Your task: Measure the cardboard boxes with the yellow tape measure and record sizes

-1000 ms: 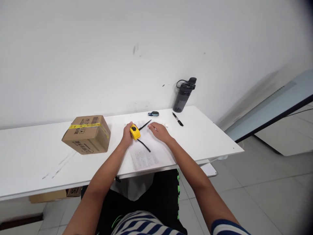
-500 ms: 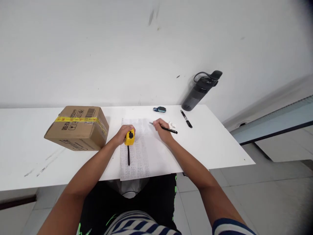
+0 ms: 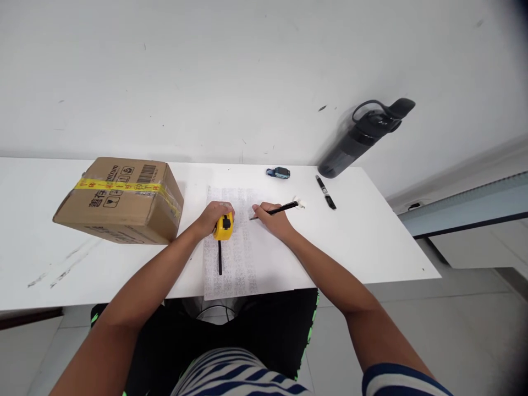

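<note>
My left hand (image 3: 213, 218) is closed around a yellow tape measure (image 3: 223, 229), whose black strap (image 3: 220, 257) trails over the paper toward me. Under it lies a sheet of paper (image 3: 268, 264) covered in dense columns of small printed or written marks, its right part mostly blank. In my right hand (image 3: 274, 221) a black pen (image 3: 284, 208) is held in a writing grip. The pen's tip points left, at the edge of the marked columns. Whether it touches the paper I cannot tell.
Left of the paper stands a taped cardboard box (image 3: 124, 206), close to my left forearm. Along the back are a small blue toy car (image 3: 278, 172), a second black pen (image 3: 325, 192) and a dark water bottle (image 3: 355, 143) by the wall. White scraps (image 3: 299, 202) lie beyond my right hand.
The right hand with its pen has moved slightly toward me, and the pen has turned, its back end now pointing more away from me. The camera view has shifted; the tape measure stays gripped.
</note>
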### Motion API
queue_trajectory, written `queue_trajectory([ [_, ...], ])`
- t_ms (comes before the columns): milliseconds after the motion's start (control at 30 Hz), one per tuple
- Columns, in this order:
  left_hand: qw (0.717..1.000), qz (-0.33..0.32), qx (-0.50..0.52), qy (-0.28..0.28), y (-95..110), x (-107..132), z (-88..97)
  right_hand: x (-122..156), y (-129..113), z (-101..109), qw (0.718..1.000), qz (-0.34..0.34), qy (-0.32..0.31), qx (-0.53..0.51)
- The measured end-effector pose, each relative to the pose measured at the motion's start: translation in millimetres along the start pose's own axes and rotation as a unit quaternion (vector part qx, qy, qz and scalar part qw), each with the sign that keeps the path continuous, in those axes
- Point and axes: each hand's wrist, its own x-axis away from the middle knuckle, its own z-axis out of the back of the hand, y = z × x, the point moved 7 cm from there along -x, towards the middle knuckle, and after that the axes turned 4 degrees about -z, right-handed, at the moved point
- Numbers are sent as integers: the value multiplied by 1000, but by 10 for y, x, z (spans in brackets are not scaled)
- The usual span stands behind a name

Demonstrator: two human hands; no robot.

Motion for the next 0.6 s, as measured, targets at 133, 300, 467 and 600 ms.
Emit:
queue_trajectory([
  [133,1000,-2,-7,5,11,8,1,-2,9,20,1000,4,21,2],
  [300,1000,-15,-16,1,43,24,-6,-9,24,-10,1000,11,2,7],
  [467,1000,-27,-10,9,88,29,-18,0,28,-18,1000,17,-3,10],
  [600,999,-32,-15,16,96,30,-20,-11,42,19,999,22,25,-5],
])
